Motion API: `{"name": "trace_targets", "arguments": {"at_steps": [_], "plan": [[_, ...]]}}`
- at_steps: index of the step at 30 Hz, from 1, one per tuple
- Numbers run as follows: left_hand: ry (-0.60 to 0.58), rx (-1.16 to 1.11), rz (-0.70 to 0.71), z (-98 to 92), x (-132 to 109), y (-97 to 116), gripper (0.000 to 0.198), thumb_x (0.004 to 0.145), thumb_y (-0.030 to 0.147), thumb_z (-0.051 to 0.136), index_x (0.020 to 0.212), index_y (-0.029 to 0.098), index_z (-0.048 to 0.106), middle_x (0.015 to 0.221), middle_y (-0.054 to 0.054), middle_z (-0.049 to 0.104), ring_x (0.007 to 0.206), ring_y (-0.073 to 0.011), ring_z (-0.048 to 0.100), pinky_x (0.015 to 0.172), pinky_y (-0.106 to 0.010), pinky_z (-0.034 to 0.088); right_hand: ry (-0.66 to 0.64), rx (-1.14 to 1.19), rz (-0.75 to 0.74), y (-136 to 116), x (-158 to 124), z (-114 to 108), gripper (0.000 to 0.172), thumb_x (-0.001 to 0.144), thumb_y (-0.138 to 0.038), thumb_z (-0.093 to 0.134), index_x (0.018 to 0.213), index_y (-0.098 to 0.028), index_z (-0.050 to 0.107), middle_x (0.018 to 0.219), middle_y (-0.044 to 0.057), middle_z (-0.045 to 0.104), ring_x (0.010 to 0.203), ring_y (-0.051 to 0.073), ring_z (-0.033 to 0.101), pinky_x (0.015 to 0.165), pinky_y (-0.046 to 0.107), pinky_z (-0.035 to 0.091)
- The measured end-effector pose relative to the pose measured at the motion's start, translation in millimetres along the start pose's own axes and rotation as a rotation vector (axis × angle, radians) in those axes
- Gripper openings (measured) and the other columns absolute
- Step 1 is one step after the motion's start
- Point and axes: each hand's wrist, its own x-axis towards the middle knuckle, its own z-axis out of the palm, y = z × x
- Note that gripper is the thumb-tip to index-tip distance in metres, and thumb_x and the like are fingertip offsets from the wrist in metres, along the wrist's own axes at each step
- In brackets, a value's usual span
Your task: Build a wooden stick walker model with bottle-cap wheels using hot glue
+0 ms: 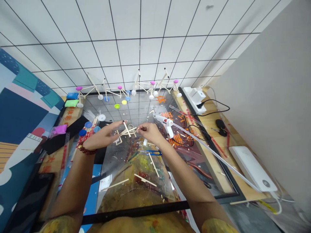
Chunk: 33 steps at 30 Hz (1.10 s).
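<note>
A small frame of pale wooden sticks (128,131), one stick tipped black, stands between my hands above the glossy tabletop. My left hand (103,136) is at its left side, thumb and forefinger apart, the forefinger reaching behind the black tip. My right hand (151,133) pinches at the frame's right end; what lies between those fingertips is too small to make out. Thin pale loops (131,126) show behind the frame. A white glue gun (166,123) lies right of my right hand. Blue thread snips (152,152) and loose wooden sticks (154,165) lie nearer to me.
Several stick figures with pink and white discs (152,89) line the tiled wall. Bottle-cap-like blue discs (88,124) and a pink packet (59,129) lie left. A power strip (198,102), keys (221,127), pliers (200,170) and a white box (252,168) are right.
</note>
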Motion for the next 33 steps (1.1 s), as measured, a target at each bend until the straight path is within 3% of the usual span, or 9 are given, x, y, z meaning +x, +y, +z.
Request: {"name": "trace_targets", "arguments": {"at_steps": [4, 7, 10, 13, 16, 21, 25, 31, 33], "plan": [[0.146, -0.133, -0.164, -7.8, 27, -10, 0.04, 0.08, 0.049, 0.066, 0.105, 0.018, 0.074, 0.102, -0.01, 0.076, 0.094, -0.0242, 0.07, 0.083, -0.034, 0.055, -0.022, -0.026, 0.01, -2, 0, 0, 0.014, 0.08, -0.022, 0.061, 0.075, -0.017, 0.074, 0.059, -0.004, 0.06, 0.057, 0.009, 0.047, 0.059, 0.02, 0.035], [0.029, -0.02, -0.199, -1.7, 57, -8, 0.036, 0.069, 0.05, 0.075, 0.082, 0.016, 0.076, 0.078, -0.005, 0.075, 0.072, -0.0192, 0.066, 0.068, -0.028, 0.052, -0.015, -0.034, 0.02, -5, -1, 0, 0.014, 0.08, -0.022, 0.062, 0.075, -0.016, 0.074, 0.057, -0.005, 0.058, 0.057, 0.009, 0.047, 0.059, 0.02, 0.034], [-0.161, 0.014, -0.199, 3.5, 79, -2, 0.033, 0.065, 0.047, 0.078, 0.075, 0.016, 0.076, 0.066, -0.003, 0.071, 0.062, -0.0152, 0.06, 0.057, -0.023, 0.045, -0.015, -0.041, 0.052, -8, 0, 0, 0.011, 0.078, -0.022, 0.065, 0.075, -0.017, 0.075, 0.058, -0.005, 0.06, 0.059, 0.009, 0.05, 0.06, 0.02, 0.035], [-0.333, -0.019, -0.25, 7.0, 88, 0, 0.029, 0.059, 0.041, 0.081, 0.072, 0.015, 0.077, 0.059, -0.001, 0.067, 0.054, -0.0128, 0.056, 0.05, -0.021, 0.039, -0.04, -0.048, 0.068, -8, 0, -1, 0.007, 0.076, -0.02, 0.069, 0.076, -0.017, 0.075, 0.062, -0.004, 0.064, 0.061, 0.01, 0.054, 0.06, 0.02, 0.036], [-0.383, -0.08, -0.323, 9.9, 90, -1, 0.024, 0.054, 0.033, 0.082, 0.069, 0.015, 0.075, 0.055, -0.001, 0.066, 0.05, -0.0123, 0.054, 0.047, -0.022, 0.038, -0.03, -0.045, 0.068, -6, -1, 0, 0.007, 0.076, -0.018, 0.069, 0.079, -0.017, 0.075, 0.064, -0.003, 0.067, 0.062, 0.01, 0.055, 0.06, 0.02, 0.038], [-0.309, -0.239, -0.308, 5.4, 77, 10, 0.021, 0.062, 0.032, 0.079, 0.074, 0.016, 0.073, 0.062, -0.002, 0.069, 0.056, -0.0131, 0.059, 0.052, -0.023, 0.043, 0.088, 0.059, -0.011, -12, -9, -5, 0.02, 0.074, -0.018, 0.071, 0.093, -0.017, 0.075, 0.083, 0.001, 0.072, 0.067, 0.011, 0.059, 0.066, 0.023, 0.045], [-0.158, -0.574, -0.31, -1.0, 51, 31, 0.029, 0.062, 0.033, 0.084, 0.081, 0.015, 0.072, 0.065, -0.002, 0.069, 0.056, -0.0122, 0.06, 0.052, -0.023, 0.046, 0.245, 0.138, -0.22, -32, -22, -17, 0.028, 0.075, -0.025, 0.074, 0.102, -0.019, 0.073, 0.103, 0.006, 0.072, 0.083, 0.015, 0.062, 0.073, 0.026, 0.049], [0.018, -0.934, -0.31, 17.4, 3, 51, 0.039, 0.055, 0.038, 0.091, 0.078, 0.017, 0.068, 0.062, 0.0, 0.064, 0.051, -0.0104, 0.058, 0.049, -0.023, 0.049, 0.024, 0.304, -0.241, -59, -47, -27, 0.04, 0.084, -0.034, 0.07, 0.122, -0.024, 0.064, 0.116, 0.007, 0.07, 0.105, 0.019, 0.065, 0.087, 0.033, 0.053], [0.046, -0.965, -0.272, 27.2, -9, 50, 0.04, 0.054, 0.039, 0.092, 0.078, 0.017, 0.067, 0.061, 0.001, 0.064, 0.052, -0.011, 0.059, 0.051, -0.024, 0.05, 0.043, 0.247, -0.327, -67, -56, -28, 0.041, 0.084, -0.034, 0.072, 0.123, -0.026, 0.064, 0.124, 0.008, 0.067, 0.115, 0.021, 0.062, 0.097, 0.038, 0.051]]}}
